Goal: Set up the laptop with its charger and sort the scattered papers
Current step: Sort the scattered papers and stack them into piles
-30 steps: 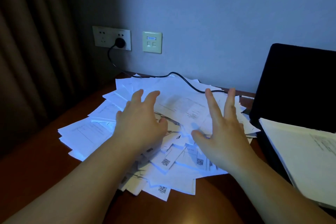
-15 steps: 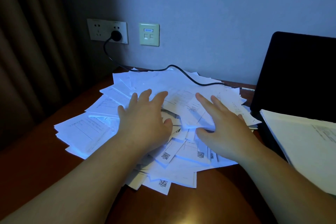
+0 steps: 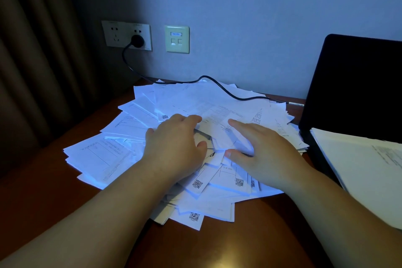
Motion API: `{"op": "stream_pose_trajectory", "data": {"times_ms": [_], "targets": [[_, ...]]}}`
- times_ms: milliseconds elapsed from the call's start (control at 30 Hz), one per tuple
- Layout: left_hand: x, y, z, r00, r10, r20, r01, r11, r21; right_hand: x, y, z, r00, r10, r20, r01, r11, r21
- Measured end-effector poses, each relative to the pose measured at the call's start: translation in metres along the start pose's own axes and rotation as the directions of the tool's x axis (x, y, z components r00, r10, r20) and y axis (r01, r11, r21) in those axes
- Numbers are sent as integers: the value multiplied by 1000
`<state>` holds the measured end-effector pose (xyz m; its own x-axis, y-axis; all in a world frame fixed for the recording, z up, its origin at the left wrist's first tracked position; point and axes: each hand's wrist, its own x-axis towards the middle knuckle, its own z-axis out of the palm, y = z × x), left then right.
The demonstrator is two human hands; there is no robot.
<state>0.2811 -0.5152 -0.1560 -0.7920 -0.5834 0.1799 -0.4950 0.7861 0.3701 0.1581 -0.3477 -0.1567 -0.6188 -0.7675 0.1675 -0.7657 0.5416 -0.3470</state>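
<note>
A loose heap of white papers (image 3: 121, 154), several with QR codes, covers the brown desk (image 3: 39, 202). My left hand (image 3: 174, 148) rests palm down on the middle of the heap with its fingers bent onto the sheets. Beside it, my right hand (image 3: 261, 152) lies flat on the papers, fingers stretched forward and thumb at the edge of a sheet. The black laptop (image 3: 356, 89) stands open at the right with a dark screen. Its black charger cable (image 3: 219, 87) runs from a plug (image 3: 137, 40) in the wall socket across the papers toward the laptop.
A separate stack of sheets (image 3: 365, 172) lies over the laptop's keyboard at the right edge. A second wall plate (image 3: 177, 39) sits right of the socket. Brown curtains (image 3: 32, 72) hang at the left. Bare desk shows in front of the heap.
Both hands have come down from hovering above the heap onto the papers and moved closer together. The left fingers have bent and the right hand has flattened.
</note>
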Motion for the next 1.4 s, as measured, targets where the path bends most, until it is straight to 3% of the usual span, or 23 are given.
{"op": "stream_pose_trajectory", "data": {"times_ms": [333, 500, 633, 800, 1067, 1267, 1400], "targets": [[3, -1, 4, 999, 1, -37, -2, 1000, -21, 5, 6, 4, 1000, -23, -9, 23, 999, -42], [2, -2, 5, 999, 12, -44, -13, 1000, -14, 6, 3, 7, 994, 15, -105, -14, 1000, 12], [2, -2, 6, 999, 10, -47, -11, 1000, -24, 5, -2, 8, 997, -26, -74, 19, 995, -101], [3, -2, 9, 998, 14, -58, -16, 999, -28, 5, -5, 10, 994, -30, -103, 17, 993, -120], [-8, 5, 0, 956, 2, -292, -23, 997, -69, -2, -9, 0, 979, -2, -203, -8, 999, -51], [-18, 10, 4, 987, 72, -147, -64, 996, 60, -14, -23, -12, 975, -12, -224, -7, 996, -83], [-28, 22, 1, 979, 178, -99, -160, 972, 171, -25, -37, -22, 969, -36, -245, 45, 998, 33]]}}
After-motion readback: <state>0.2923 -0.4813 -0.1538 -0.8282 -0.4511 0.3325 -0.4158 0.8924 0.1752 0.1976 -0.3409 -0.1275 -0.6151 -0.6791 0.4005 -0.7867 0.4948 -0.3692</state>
